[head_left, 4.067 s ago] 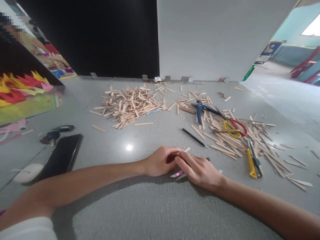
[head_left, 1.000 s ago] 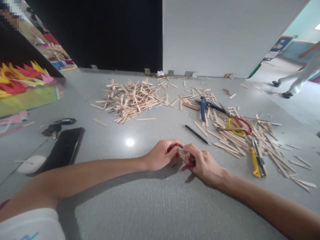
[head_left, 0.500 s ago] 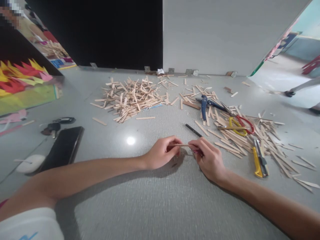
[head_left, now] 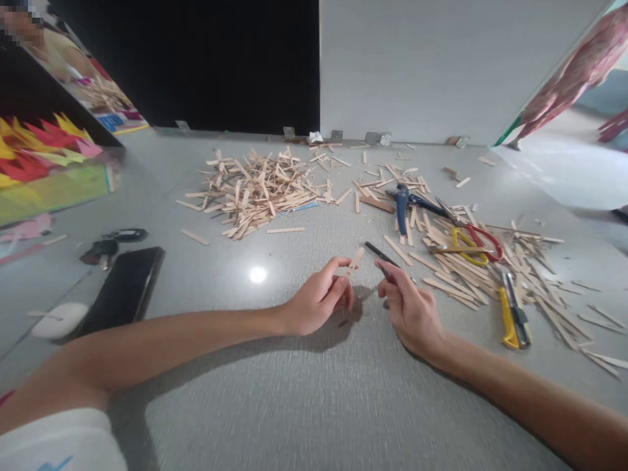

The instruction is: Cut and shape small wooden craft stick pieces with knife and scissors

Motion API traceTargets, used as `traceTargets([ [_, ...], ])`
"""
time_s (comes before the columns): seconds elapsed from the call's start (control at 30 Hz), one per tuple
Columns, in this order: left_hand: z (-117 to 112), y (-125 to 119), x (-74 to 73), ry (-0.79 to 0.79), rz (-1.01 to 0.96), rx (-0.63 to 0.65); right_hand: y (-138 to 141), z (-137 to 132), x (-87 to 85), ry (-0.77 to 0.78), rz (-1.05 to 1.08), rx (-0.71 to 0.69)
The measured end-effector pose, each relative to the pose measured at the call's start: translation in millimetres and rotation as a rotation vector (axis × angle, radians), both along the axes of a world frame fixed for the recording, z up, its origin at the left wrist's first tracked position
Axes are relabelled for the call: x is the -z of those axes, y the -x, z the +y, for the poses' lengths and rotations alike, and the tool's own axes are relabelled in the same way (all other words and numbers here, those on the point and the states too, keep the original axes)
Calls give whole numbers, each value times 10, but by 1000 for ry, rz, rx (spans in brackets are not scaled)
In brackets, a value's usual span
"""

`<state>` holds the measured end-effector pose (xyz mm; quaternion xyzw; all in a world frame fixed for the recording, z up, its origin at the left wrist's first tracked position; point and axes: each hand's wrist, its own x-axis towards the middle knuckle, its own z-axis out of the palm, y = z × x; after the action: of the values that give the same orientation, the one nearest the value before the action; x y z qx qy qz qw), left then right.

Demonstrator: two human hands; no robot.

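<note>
My left hand (head_left: pixel 318 297) pinches a short wooden craft stick (head_left: pixel 356 260) between thumb and fingers, its free end pointing up and away. Just to the right, my right hand (head_left: pixel 409 304) is closed on a small dark tool (head_left: pixel 385 270), mostly hidden by the fingers, its kind unclear. The two hands are apart, low over the grey table. A thin black pen-like rod (head_left: pixel 380 252) lies on the surface right behind the right hand.
Loose craft sticks form a pile (head_left: pixel 260 193) at the back and a scatter (head_left: pixel 458 275) at right, with blue-handled pliers (head_left: pixel 402 208), scissors (head_left: pixel 471 245) and a yellow cutter (head_left: pixel 510 314). A phone (head_left: pixel 122 288), keys (head_left: pixel 101 252) and a white case (head_left: pixel 61 320) lie left. Panels (head_left: pixel 441 72) stand behind.
The craft stick has swung from lying level between both hands to pointing upward in my left hand. My right hand has come off it, its fingertips now raised with the dark tool.
</note>
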<state>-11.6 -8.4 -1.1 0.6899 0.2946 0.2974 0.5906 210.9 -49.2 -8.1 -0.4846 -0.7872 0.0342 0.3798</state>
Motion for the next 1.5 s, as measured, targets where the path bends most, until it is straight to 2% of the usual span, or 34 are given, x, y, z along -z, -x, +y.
traceTargets([
  [0.2, -54, 0, -13, -42, -11, -49, 17, 0, -7, -90, -64, -130],
  [0.5, -64, 13, 1, -74, 2, -91, 32, -23, 40, -171, -51, -144],
  [0.9, -46, 19, 21, -71, -9, -70, -4, 3, 63, -133, -79, -217],
  [1.1, -49, 24, 4, -108, 30, -61, 20, 4, 47, -126, -18, -213],
  [1.23, -37, 24, -6, -72, 24, -45, 12, 10, 57, -99, -31, -258],
  [1.37, -19, 17, 15, -25, -17, -38, 6, 15, 60, -91, 19, -205],
  [1.5, -10, 14, 31, -15, -29, -37, 10, 25, 59, -102, -6, -245],
])
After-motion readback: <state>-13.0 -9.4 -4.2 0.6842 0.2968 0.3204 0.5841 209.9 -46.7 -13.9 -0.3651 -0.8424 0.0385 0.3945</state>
